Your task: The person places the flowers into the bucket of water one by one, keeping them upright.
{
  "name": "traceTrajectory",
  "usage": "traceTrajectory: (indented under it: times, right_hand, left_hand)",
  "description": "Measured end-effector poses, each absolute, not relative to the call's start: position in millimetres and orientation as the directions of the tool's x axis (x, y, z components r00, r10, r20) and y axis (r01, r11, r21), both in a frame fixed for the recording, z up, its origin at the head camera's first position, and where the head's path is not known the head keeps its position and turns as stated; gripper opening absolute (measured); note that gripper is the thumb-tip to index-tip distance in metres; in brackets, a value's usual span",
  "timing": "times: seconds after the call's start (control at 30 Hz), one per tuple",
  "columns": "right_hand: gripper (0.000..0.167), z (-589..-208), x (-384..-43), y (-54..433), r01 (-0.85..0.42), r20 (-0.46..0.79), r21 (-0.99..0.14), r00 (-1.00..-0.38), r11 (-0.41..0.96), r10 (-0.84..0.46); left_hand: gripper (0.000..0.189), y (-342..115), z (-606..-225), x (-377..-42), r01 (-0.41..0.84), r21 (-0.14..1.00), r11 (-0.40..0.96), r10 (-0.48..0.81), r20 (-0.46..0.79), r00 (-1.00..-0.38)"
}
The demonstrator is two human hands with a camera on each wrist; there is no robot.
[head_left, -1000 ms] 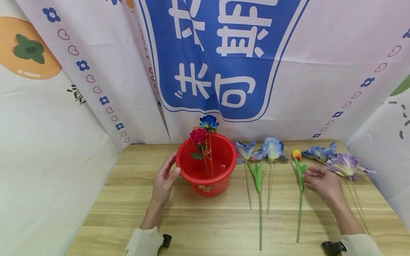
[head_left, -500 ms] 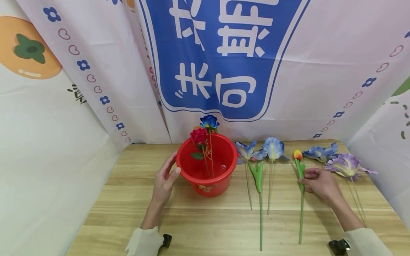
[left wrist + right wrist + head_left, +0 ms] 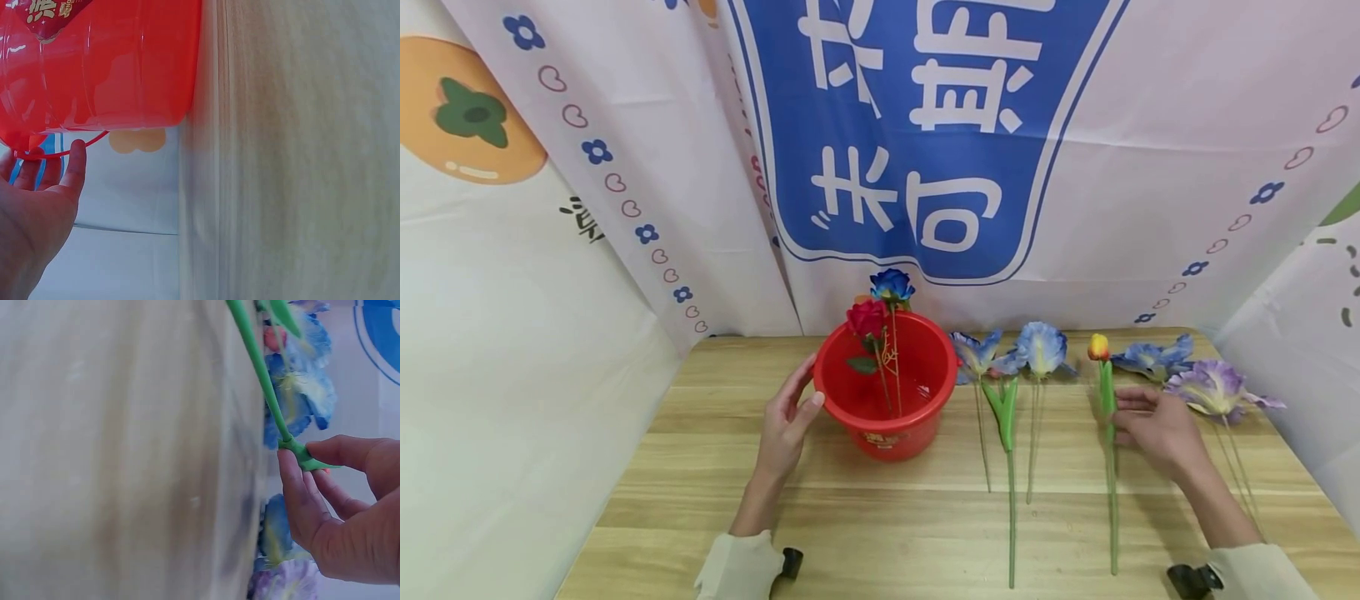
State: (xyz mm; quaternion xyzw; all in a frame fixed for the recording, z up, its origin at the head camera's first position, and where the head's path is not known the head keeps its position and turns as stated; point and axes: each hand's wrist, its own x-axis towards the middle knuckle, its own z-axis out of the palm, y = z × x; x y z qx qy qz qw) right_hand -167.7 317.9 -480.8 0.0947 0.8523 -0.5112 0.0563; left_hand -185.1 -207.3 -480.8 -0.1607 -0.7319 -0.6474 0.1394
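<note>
My left hand (image 3: 786, 429) rests against the left side of the red bucket (image 3: 895, 437), its fingers and thumb spread along the rim. In the left wrist view, its fingers (image 3: 76, 164) touch the bucket's thin handle (image 3: 94, 141). A red rose (image 3: 867, 319) and a blue rose (image 3: 892, 286) stand in the bucket, leaning on its back. On the right, my right hand (image 3: 1157, 425) pinches an artificial tulip (image 3: 1099, 347), red and yellow, at its green leaves. The right wrist view shows thumb and fingers on the leaf base (image 3: 300, 453); its bloom is mostly hidden there.
Between bucket and right hand lie blue irises (image 3: 1040, 348) and another green-leaved stem (image 3: 1009, 467), its bloom mostly hidden. Beyond the right hand are a blue flower (image 3: 1153, 358) and a purple one (image 3: 1208, 387). A printed cloth (image 3: 1112, 225) hangs behind the wooden table (image 3: 880, 533).
My right hand has closed on the tulip's leaves, and the tulip has shifted slightly right and stands straighter. The left hand and bucket have stayed put.
</note>
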Motion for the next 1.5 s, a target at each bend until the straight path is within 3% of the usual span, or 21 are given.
traceTrajectory:
  times: [0.63, 1.17, 1.5]
  right_hand:
    - [0.052, -426.4, -167.3, 272.6, -0.021, 0.072, -0.924, -0.990, 0.381, 0.120]
    - [0.044, -386.3, -178.9, 226.4, -0.183, 0.233, -0.908, -0.968, 0.376, 0.091]
    - [0.039, -364.9, -194.8, 192.9, -0.316, 0.345, -0.909, -0.936, 0.272, 0.066]
  left_hand:
    - [0.057, -205.1, -483.4, -185.7, 0.423, 0.902, 0.090, 0.058, 0.419, -0.906]
    - [0.056, -207.3, -482.9, -186.2, 0.422, 0.903, 0.088, 0.058, 0.418, -0.907]
    - [0.058, -206.1, -483.2, -186.8, 0.403, 0.910, 0.095, 0.042, 0.401, -0.915]
